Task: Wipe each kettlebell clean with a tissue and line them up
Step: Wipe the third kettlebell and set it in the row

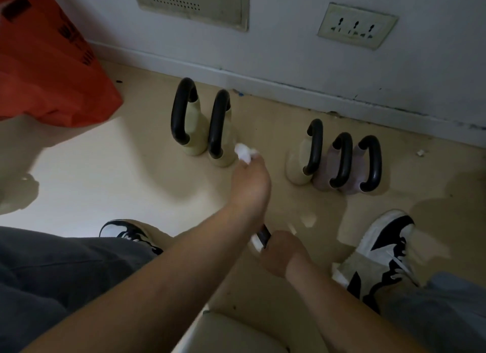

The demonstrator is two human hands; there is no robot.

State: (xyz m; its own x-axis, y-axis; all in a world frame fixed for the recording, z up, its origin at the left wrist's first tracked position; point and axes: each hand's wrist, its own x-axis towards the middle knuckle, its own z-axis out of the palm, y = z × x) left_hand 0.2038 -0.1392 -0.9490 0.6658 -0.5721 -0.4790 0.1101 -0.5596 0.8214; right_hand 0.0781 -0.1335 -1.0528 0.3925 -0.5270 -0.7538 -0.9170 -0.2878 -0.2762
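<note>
Left hand (249, 180), fingers (259, 160) pinching tissue (244, 151) beside cream kettlebell (223, 131); right hand (281, 252), fingers clamped on dark handle (263, 236): likely hazard, one-handed grip slipping, weight dropping near shoe (378, 250).

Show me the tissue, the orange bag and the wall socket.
tissue (243, 152): head view, middle of the crumpled white wad.
orange bag (47, 71): head view, its plain orange side below the black print.
wall socket (356, 26): head view, centre of the faceplate, at the middle outlet.
</note>
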